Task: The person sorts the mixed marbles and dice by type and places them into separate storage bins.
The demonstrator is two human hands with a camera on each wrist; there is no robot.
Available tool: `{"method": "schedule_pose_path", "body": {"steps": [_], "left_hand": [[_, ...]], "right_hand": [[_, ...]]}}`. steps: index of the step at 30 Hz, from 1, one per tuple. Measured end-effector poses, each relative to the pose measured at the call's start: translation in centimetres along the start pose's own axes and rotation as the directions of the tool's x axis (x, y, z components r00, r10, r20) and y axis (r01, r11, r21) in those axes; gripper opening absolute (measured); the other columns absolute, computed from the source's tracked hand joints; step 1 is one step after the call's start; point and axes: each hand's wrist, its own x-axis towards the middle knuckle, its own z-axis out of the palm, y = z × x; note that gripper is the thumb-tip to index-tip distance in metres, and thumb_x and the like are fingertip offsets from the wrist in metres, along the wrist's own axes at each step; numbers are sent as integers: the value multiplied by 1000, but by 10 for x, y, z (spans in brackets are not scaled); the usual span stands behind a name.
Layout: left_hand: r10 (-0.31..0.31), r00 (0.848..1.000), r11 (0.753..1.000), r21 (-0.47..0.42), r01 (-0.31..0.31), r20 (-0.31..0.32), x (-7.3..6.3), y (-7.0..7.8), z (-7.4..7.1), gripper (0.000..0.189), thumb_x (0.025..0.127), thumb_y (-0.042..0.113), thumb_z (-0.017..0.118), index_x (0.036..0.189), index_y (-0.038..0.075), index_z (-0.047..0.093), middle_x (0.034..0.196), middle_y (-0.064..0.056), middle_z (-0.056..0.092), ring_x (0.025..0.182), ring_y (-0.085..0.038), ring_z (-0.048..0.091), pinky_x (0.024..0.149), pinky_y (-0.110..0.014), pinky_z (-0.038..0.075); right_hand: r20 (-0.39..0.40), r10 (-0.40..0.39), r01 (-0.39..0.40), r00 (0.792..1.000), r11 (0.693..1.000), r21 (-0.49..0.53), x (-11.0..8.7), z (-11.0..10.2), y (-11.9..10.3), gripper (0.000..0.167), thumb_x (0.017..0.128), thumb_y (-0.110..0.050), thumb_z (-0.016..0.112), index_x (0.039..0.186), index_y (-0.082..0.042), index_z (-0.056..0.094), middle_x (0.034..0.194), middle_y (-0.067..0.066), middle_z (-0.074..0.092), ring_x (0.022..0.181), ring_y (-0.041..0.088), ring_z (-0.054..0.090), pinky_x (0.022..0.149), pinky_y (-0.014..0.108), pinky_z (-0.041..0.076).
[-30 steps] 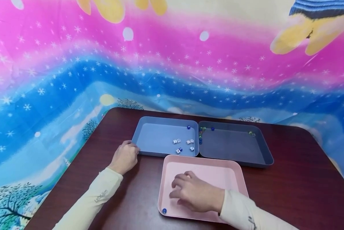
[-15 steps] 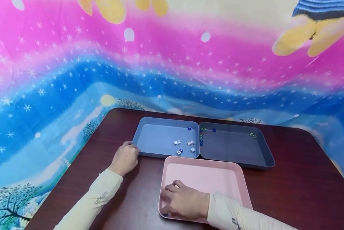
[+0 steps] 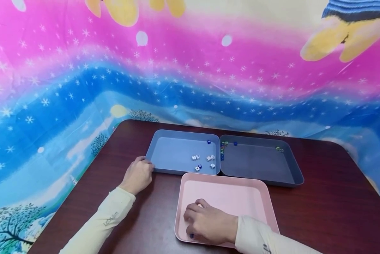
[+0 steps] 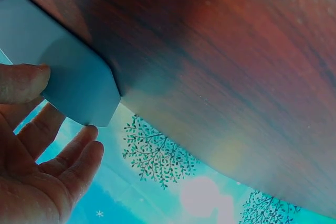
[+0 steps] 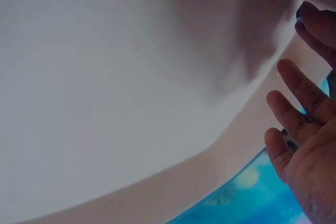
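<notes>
My right hand (image 3: 210,224) is low over the near left part of the pink tray (image 3: 228,187). Its thumb and index finger pinch a blue marble (image 3: 191,235); in the right wrist view a sliver of the marble (image 5: 300,17) shows between the two tips, and the other fingers stand apart from it. At the near left corner of the blue-grey tray (image 3: 167,150), my left hand (image 3: 138,175) grips the wall. The left wrist view has the thumb (image 4: 26,82) against the outside of this wall, other fingers across the rim.
White dice (image 3: 197,169) and a few blue dice (image 3: 209,142) lie in the blue-grey tray. Beside it a dark grey tray (image 3: 259,162) holds several coloured marbles (image 3: 222,151), mostly along its left wall. All three trays stand on a dark wooden table (image 3: 329,190) before a printed cloth.
My right hand reached left to the marble in the pink tray's near left corner, took it between thumb and index finger, and drew back slightly right. The left hand stayed put.
</notes>
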Motion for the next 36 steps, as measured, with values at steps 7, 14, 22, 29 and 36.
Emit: {"method": "schedule_pose_path", "body": {"steps": [7, 14, 22, 29, 36], "left_hand": [[-2, 1000, 1000, -1, 2, -1, 0, -3, 3, 15, 74, -4, 61, 69, 5, 72, 73, -6, 73, 82, -24, 70, 92, -42, 55], [-26, 999, 1000, -9, 27, 22, 2, -7, 4, 16, 75, -4, 61, 72, 5, 74, 76, -8, 74, 86, -29, 69, 89, -43, 57], [-19, 1000, 1000, 4, 19, 5, 0, -11, 5, 17, 75, -5, 61, 70, 5, 73, 74, -8, 73, 81, -24, 70, 91, -42, 56], [-35, 999, 999, 1, 35, 19, -2, -10, 6, 15, 76, -2, 63, 71, 6, 74, 75, -6, 74, 87, -28, 70, 87, -44, 57], [-6, 1000, 1000, -3, 6, -11, 0, -9, 5, 15, 76, -3, 62, 71, 5, 74, 74, -7, 74, 79, -22, 70, 92, -42, 55]], "right_hand": [[-9, 207, -202, 978, 963, 180, -30, -15, 18, 7, 79, -28, 71, 82, -27, 65, 104, -5, 63, 105, 15, 57, 89, 41, 47], [-53, 432, -403, 900, 874, 272, -59, -36, 51, 14, 76, -18, 76, 87, -22, 69, 107, 4, 65, 109, 23, 58, 89, 49, 47], [-113, 631, -585, 768, 762, 277, -66, -41, 105, 14, 76, -16, 77, 88, -16, 70, 110, 11, 65, 113, 35, 55, 90, 61, 42], [-40, 738, -696, 673, 651, 304, -70, -31, 123, 35, 81, -27, 75, 111, -12, 67, 124, 18, 59, 121, 39, 50, 96, 67, 37], [-55, 748, -702, 661, 643, 306, -82, -18, 109, 35, 80, -23, 75, 112, -10, 67, 121, 18, 60, 118, 41, 51, 92, 65, 39]]}}
